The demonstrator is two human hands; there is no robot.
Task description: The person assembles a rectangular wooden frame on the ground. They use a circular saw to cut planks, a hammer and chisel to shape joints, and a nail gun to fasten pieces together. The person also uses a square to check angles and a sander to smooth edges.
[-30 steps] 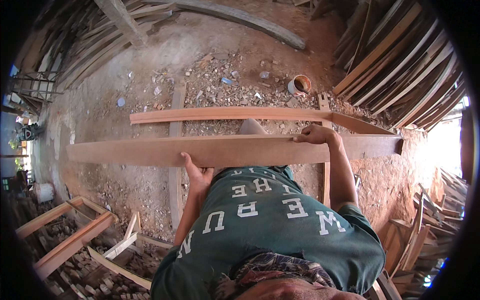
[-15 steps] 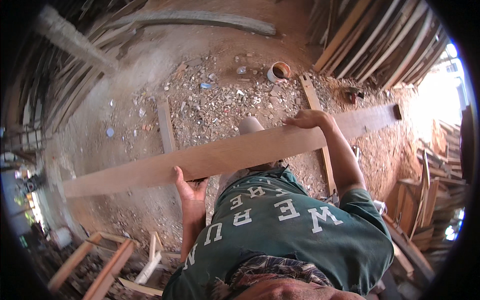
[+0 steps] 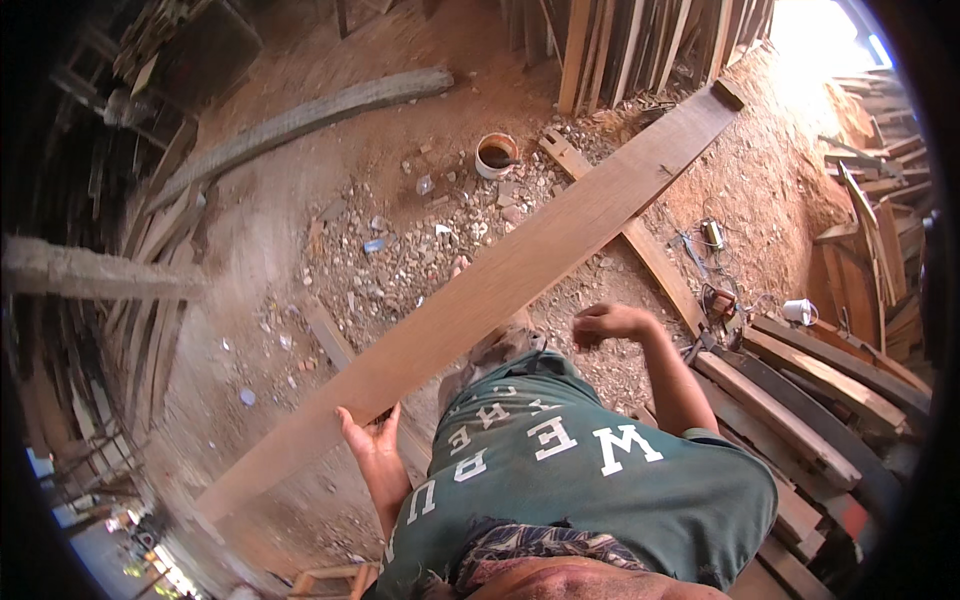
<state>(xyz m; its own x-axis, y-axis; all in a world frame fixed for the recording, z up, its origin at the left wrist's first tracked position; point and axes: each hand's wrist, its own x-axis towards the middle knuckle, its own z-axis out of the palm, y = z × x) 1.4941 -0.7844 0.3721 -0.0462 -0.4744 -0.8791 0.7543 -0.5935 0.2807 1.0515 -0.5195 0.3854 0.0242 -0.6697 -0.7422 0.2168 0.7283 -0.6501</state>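
Note:
A long, wide brown wooden plank (image 3: 520, 275) runs slantwise in front of me, from lower left to upper right. Its upper right end has a dark block or notch. My left hand (image 3: 375, 450) grips the plank's near edge toward the lower left, thumb showing at the edge and some fingers hidden beneath. Off the plank, my right hand (image 3: 608, 325) hangs just to its near side, fingers loosely bent with nothing seen in them. Below the plank, a narrow notched board (image 3: 662, 275) crosses under its right part, and a shorter board (image 3: 328, 336) lies under its left part.
A white bucket (image 3: 496, 157) stands on rubble beyond the plank. Farther off lies a long grey beam (image 3: 310, 122). Upright boards (image 3: 640, 55) lean at the back right. To my right are a timber pile (image 3: 785, 410), cables, a small white pail (image 3: 797, 312) and a reddish tool (image 3: 720, 301).
My right hand has let go of the plank and drawn back toward me. In view, the plank has swung steeper, right end farther up; the whole view has turned too. My left hand stays on it.

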